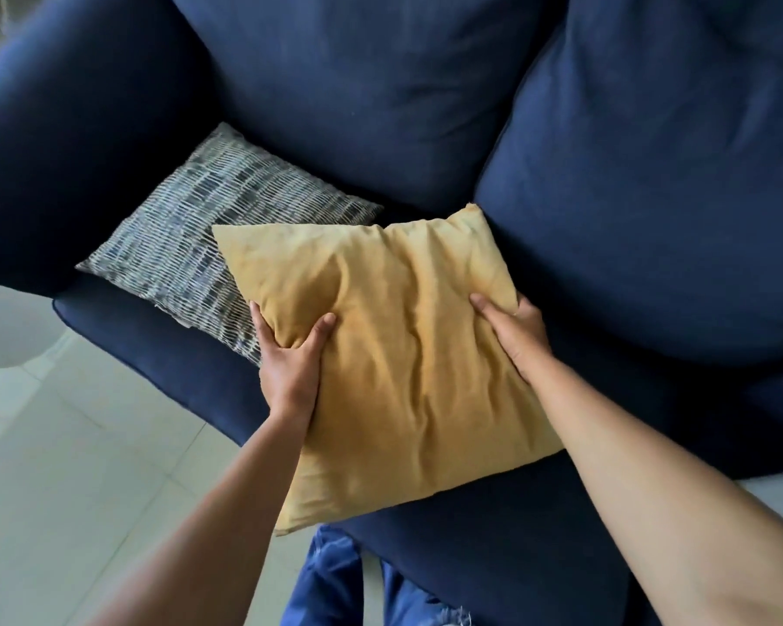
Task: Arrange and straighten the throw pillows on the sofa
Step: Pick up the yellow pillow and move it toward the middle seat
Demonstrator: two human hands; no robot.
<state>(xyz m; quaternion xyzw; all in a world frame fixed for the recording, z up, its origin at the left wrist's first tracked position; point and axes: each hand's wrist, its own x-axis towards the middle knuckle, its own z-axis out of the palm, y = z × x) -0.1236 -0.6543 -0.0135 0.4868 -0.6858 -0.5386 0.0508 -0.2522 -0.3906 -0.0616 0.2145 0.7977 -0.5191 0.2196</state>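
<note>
Both hands grip the mustard-yellow throw pillow [403, 354] by its opposite side edges, the left hand [290, 368] pinching the left edge with the thumb on top and fingers curled beneath, the right hand [516, 336] clamped on the right edge the same way. Holding it at 2 sides likely lets the person square and steer it toward the backrest. The pillow sits over the front of the navy sofa [380, 106] seat, tilted, 1 corner pointing toward the gap between the 2 back cushions; whether it rests on the seat or is slightly lifted I cannot tell. Its cover looks like soft, matte cotton, loosely filled, with deep creases running from each grip. Behind and left, a grey-and-white patterned pillow [200, 219] lies flat in the corner by the armrest [64, 151], its weave-like dashes in rows; the yellow pillow overlaps its near corner. The sofa fabric is a fine, dense weave, plump and rounded. Pale floor tiles [64, 445] show at left.
</note>
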